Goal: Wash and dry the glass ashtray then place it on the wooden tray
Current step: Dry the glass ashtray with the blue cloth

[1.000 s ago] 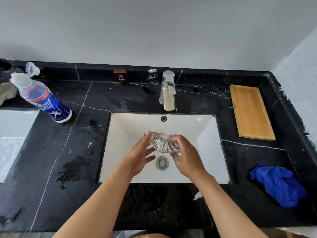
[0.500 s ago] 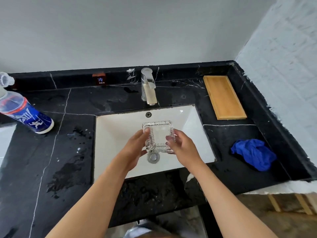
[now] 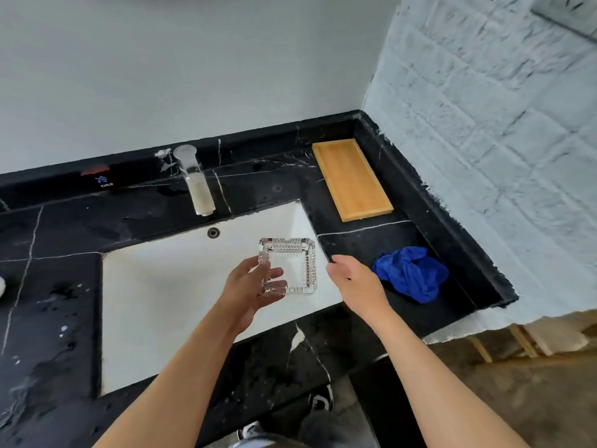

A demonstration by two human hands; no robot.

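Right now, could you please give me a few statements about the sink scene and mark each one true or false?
1. The left hand holds the ashtray over the sink. True.
2. The right hand grips the ashtray too. False: it is off the glass, open, beside the blue cloth.
3. The tray has nothing on it. True.
4. The blue cloth lies on the tray. False: it lies on the black counter, nearer the person than the tray.
5. Water runs from the faucet. False: no stream shows.
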